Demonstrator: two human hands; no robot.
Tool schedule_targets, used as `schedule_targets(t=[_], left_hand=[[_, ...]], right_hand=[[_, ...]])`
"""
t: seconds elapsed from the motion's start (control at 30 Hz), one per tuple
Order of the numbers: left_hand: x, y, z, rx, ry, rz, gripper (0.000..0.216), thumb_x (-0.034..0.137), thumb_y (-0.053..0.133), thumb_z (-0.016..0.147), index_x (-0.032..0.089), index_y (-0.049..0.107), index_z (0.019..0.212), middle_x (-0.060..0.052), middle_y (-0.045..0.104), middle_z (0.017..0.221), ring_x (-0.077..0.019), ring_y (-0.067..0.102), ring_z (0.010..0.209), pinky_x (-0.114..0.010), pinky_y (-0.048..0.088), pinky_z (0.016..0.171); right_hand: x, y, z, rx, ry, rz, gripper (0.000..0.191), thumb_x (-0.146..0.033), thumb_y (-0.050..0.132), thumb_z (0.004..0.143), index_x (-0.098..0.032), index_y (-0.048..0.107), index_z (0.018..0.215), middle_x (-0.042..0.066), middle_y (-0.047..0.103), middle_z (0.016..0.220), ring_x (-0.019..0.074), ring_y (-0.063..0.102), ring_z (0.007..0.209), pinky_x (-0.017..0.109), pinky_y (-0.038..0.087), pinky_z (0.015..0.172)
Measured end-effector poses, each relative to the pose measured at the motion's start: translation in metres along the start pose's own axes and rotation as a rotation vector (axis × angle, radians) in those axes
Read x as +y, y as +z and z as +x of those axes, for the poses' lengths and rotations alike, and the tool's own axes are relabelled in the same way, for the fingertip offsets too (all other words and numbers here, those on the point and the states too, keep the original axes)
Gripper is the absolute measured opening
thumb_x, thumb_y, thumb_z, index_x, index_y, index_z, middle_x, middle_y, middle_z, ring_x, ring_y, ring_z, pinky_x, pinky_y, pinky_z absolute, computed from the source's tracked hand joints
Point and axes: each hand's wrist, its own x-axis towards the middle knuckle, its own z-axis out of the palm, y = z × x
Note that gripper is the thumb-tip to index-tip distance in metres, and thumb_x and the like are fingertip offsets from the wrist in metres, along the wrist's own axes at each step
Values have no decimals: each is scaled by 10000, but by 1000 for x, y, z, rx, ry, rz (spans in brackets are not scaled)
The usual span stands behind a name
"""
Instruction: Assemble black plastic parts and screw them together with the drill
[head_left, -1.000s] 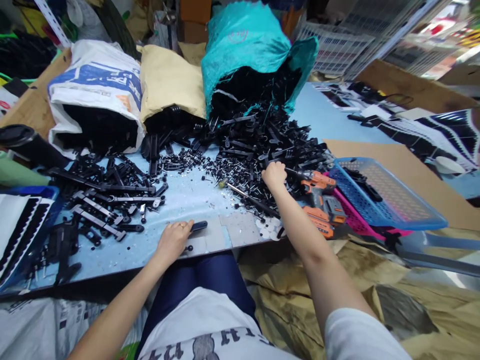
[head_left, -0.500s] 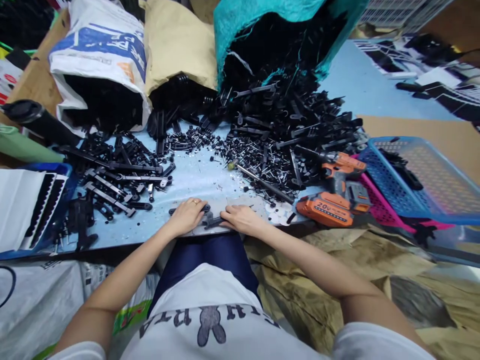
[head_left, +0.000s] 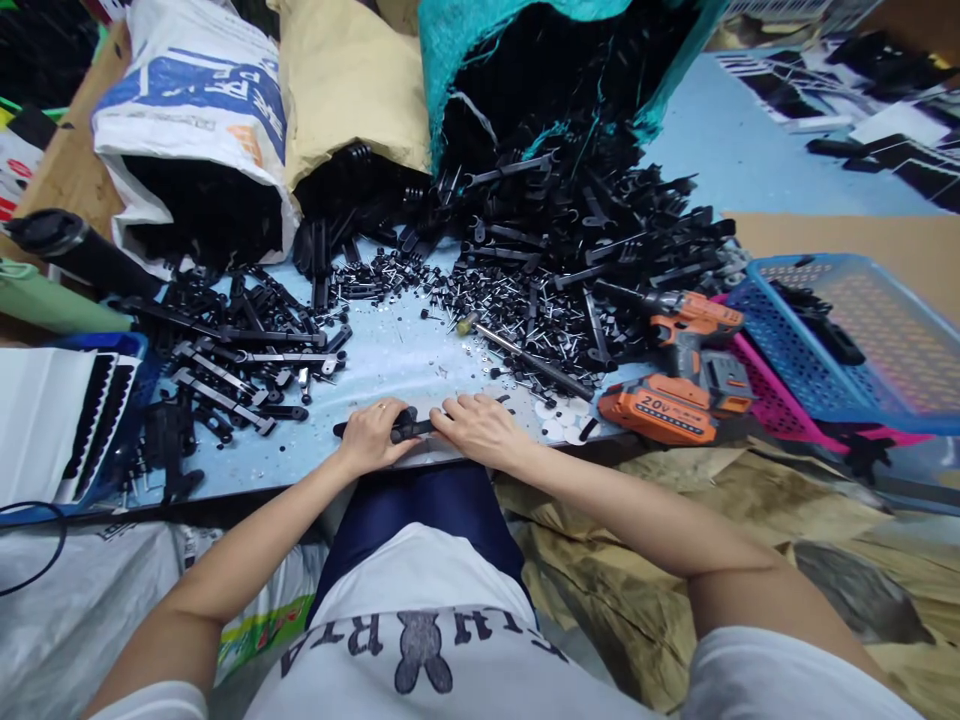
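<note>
At the front edge of the blue table, my left hand [head_left: 373,436] is closed around the left part of a long black plastic part [head_left: 411,428]. My right hand [head_left: 480,430] grips the same part farther right, its fingers bent over it. Both palms hide much of the part, so its exact kind does not show. A screwdriver [head_left: 517,352] with a yellowish end lies beyond my right hand, on the edge of a heap of small black pieces and screws [head_left: 525,305]. White round discs [head_left: 561,420] lie to the right of that hand.
An orange cordless drill [head_left: 690,345] and an orange battery pack [head_left: 658,410] lie at the right, beside a blue basket [head_left: 840,400]. Long black parts [head_left: 247,335] are piled at the left. Three sacks stand behind, among them a white sack [head_left: 195,110] and a teal sack [head_left: 450,60].
Both hands have come slightly closer together, and the black part between them has been raised and turned a little. My view has shifted slightly.
</note>
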Motion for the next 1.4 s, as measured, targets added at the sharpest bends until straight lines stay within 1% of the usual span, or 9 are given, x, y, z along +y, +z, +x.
schedule_targets(t=[0.2,0.33,0.43,0.53,0.67,0.87,1.07,1.23,1.4], left_hand=[[4,1,17,-144,34,-14,516,575,522,784,169,502,1101,-96,607,1028,-234,570,979,-325,437,796],[-9,1,92,-71,-24,-48,446,417,380,909,161,408,1273,-125,528,1225,-221,476,1137,-348,376,927],[-27,1,157,-30,-147,17,310,222,335,923,166,521,1165,-115,568,1143,-210,500,1076,-351,368,916],[-37,2,188,-68,-152,48,240,117,408,864,130,604,1001,-118,599,1018,-213,528,999,-327,387,873],[-36,-6,159,3,-157,46,231,186,416,886,126,586,1031,-120,561,1064,-188,548,930,-289,419,812],[-36,-49,40,164,-141,-78,257,250,370,917,151,606,897,-66,600,848,-174,565,837,-297,437,803],[-32,-50,-16,-68,-178,37,255,237,356,926,156,595,890,-63,611,830,-171,591,796,-280,451,739],[-15,-54,-10,-293,-187,251,250,179,350,911,134,595,896,-93,606,863,-196,622,781,-295,468,704],[5,-60,7,-437,-141,377,306,10,324,824,89,601,926,-138,598,888,-223,636,806,-317,492,700]], right_hand=[[18,28,-9,85,0,19,371,-439,316,951,-171,572,944,72,579,844,177,519,778,285,304,656],[37,52,-28,138,1,103,388,-484,381,917,-164,597,953,78,600,881,189,519,815,290,354,696],[54,49,-31,198,51,178,343,-445,405,918,-173,590,1015,86,610,970,202,519,895,304,384,764],[80,37,-5,307,211,224,275,-337,387,936,-167,584,1028,95,609,1010,206,514,946,313,398,827],[120,23,65,328,411,195,253,-276,421,907,-166,579,1071,107,600,1052,226,504,992,325,398,851],[139,12,125,248,538,227,253,-144,444,829,-107,622,1005,140,635,994,229,560,943,308,411,812],[80,4,62,441,324,633,211,-248,468,849,-162,632,950,43,674,844,150,606,752,262,456,731],[36,14,9,382,318,875,211,-319,510,845,-173,641,924,42,692,843,150,634,761,264,485,704],[25,29,2,389,301,849,191,-284,496,869,-165,630,935,56,689,864,146,637,773,267,492,718]])
